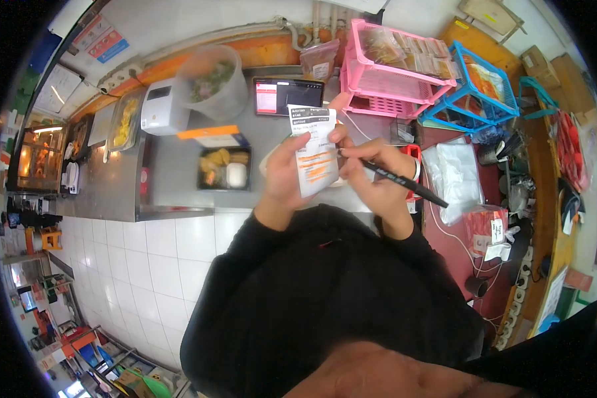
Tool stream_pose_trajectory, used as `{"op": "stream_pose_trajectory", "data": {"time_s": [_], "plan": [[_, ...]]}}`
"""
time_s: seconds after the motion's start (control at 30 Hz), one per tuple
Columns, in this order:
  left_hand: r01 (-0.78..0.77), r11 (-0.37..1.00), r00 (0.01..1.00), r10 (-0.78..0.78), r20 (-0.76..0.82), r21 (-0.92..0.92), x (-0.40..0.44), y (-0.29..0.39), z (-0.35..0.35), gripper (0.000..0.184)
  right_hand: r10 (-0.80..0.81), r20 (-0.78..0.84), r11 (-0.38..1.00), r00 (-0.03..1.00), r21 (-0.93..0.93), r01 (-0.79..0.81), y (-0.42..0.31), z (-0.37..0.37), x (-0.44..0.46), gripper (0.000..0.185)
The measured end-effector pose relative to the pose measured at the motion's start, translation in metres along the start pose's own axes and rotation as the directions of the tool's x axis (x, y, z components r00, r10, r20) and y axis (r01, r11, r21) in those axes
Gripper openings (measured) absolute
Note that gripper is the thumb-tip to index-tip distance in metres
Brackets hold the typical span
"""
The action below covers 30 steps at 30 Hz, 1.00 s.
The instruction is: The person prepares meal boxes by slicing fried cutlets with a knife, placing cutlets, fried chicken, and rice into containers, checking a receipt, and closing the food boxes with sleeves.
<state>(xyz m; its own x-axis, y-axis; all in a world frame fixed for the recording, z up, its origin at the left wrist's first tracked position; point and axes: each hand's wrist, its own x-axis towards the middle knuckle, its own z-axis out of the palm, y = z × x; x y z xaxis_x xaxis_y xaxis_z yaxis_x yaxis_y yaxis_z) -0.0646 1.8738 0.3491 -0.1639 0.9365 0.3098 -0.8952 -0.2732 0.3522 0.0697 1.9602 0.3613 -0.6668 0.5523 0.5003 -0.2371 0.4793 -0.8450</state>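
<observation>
My left hand [284,174] grips a printed paper receipt [317,166] by its left side, upright in front of my chest. Orange highlighter strokes run across several of its lines. In my right hand [383,182] is a black marker pen [404,180], held in a writing grip with its tip close to the receipt's right edge. Whether the tip touches the paper I cannot tell. To the left of my hands, an open black food box [205,184] holds fried pieces and a white cup [236,176], with its orange lid [213,136] raised behind.
A tablet [289,97] stands at the back of the steel counter [172,159]. Left of it are a clear tub of greens [211,83] and a white printer [164,106]. Pink [395,86] and blue [477,93] racks stand right, near plastic bags [454,172].
</observation>
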Motion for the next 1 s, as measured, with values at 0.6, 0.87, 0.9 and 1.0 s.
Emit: {"op": "stream_pose_trajectory", "data": {"time_s": [0.6,0.87,0.9,1.0], "plan": [[-0.024,0.999,0.999,0.024,-0.024,-0.034,-0.005,0.005,-0.003,0.082,0.051,-0.023,0.963,0.998,0.266,-0.043,-0.006,0.003,-0.001,0.013],[-0.035,0.999,0.999,0.034,-0.014,-0.012,-0.007,0.005,-0.005,0.084,0.121,0.079,0.956,0.99,0.26,-0.137,-0.006,0.009,-0.01,0.01],[-0.039,0.999,0.999,0.039,-0.017,-0.006,-0.006,0.005,-0.004,0.084,0.118,0.09,0.957,0.989,0.256,-0.137,-0.005,0.01,-0.01,0.01],[-0.046,0.999,0.999,0.046,-0.02,0.009,-0.006,0.004,-0.005,0.084,0.063,0.062,0.99,0.996,0.125,-0.07,-0.006,0.013,-0.01,0.01]]}}
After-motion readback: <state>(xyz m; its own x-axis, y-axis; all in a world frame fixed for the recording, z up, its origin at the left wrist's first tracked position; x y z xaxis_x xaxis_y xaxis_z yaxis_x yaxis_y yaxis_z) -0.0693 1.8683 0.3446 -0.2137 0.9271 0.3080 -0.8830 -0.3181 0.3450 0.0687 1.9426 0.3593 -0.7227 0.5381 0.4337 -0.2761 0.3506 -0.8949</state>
